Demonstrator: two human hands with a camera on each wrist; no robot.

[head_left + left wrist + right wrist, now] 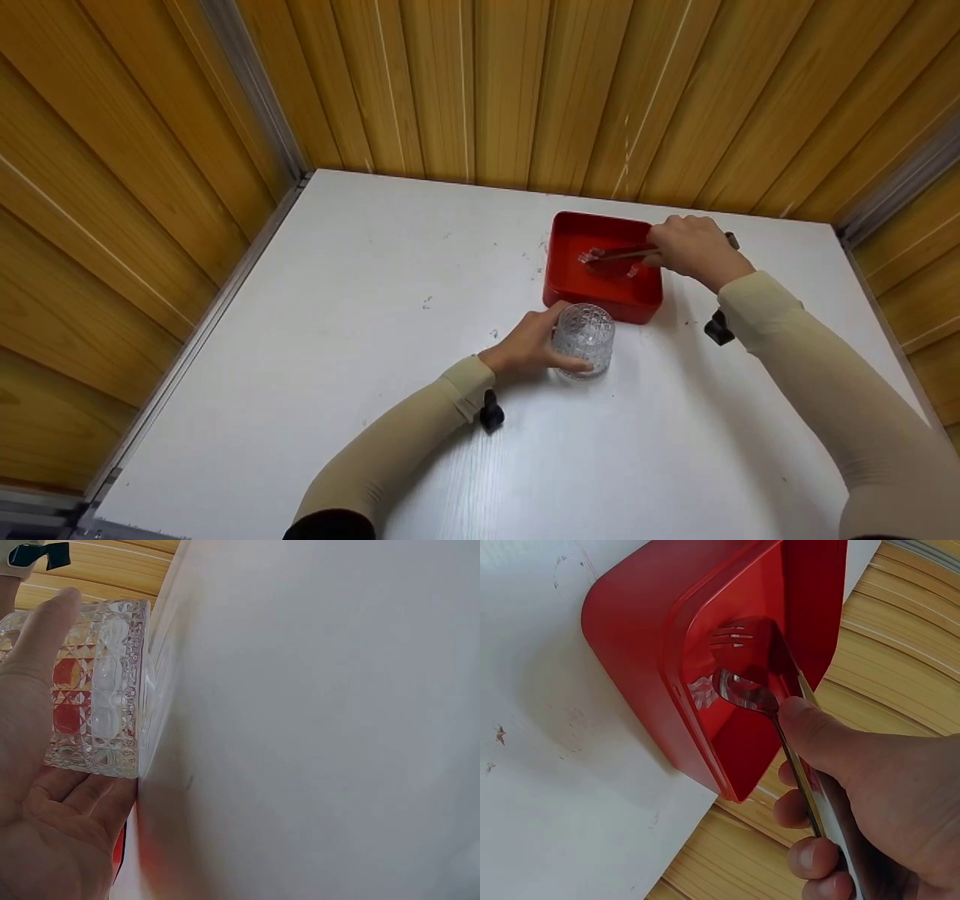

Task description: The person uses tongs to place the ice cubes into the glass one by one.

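Observation:
My left hand (529, 345) grips a clear cut-glass tumbler (586, 339), which stands upright on the white table. In the left wrist view the thumb lies along one side of the tumbler (105, 690) and the fingers curl round the other. My right hand (694, 247) holds metal serving tongs (799, 765), one end shaped like a spoon and the other slotted like a fork. The tong ends reach into a square red box (604, 304) just behind the tumbler. Clear, ice-like pieces (587, 256) lie in the box around the tips; one piece (703, 691) shows beside the spoon end.
The box stands toward the far right of the white table (360, 300). Wood-patterned panels (502, 97) rise behind and at both sides, with metal frame posts at the corners. Small dark marks (427, 303) dot the tabletop.

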